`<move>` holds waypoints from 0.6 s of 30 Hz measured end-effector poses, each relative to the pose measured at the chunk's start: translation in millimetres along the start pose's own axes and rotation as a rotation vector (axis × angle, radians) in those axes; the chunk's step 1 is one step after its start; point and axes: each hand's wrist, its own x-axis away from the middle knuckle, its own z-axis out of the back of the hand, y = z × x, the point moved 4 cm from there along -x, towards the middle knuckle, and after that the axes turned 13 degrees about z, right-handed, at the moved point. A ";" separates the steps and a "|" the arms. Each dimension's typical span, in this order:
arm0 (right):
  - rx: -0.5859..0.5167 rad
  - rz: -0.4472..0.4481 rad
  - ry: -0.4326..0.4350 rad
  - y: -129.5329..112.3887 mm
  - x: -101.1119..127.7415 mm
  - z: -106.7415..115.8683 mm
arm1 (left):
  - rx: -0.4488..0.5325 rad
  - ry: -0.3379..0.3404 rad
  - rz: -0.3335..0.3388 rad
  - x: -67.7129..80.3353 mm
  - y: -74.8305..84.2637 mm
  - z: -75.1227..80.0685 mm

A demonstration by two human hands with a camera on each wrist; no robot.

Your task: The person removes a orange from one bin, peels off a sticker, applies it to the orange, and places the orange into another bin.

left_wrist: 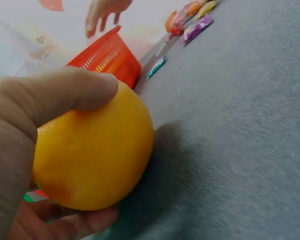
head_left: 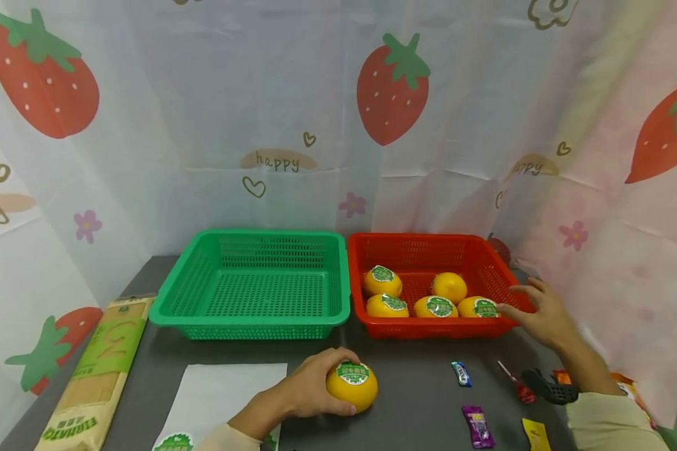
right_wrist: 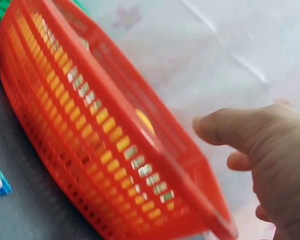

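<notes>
My left hand grips a yellow orange with a green label, resting on the dark table in front of the baskets. The left wrist view shows the same orange with my thumb over its top. A red basket at the back right holds several more labelled oranges. My right hand hovers with spread fingers at the red basket's front right corner, holding nothing. An empty green basket stands to the left of the red one.
A white sheet lies by my left arm. A long pasta packet lies at the table's left edge. Wrapped sweets, a purple wrapper and a lollipop are scattered front right. A strawberry-print curtain surrounds the table.
</notes>
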 end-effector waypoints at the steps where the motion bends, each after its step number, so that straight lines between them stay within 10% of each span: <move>1: 0.018 -0.023 -0.030 4.9 0.8 -0.6 | 0.011 -0.007 -0.003 -1.1 2.7 0.8; 11: 0.038 -0.014 -0.096 22.5 9.0 -4.1 | 0.035 0.071 -0.116 -26.2 58.9 30.2; 18: 0.052 0.002 -0.116 23.9 11.9 1.1 | 0.060 0.172 -0.116 -69.0 97.9 50.8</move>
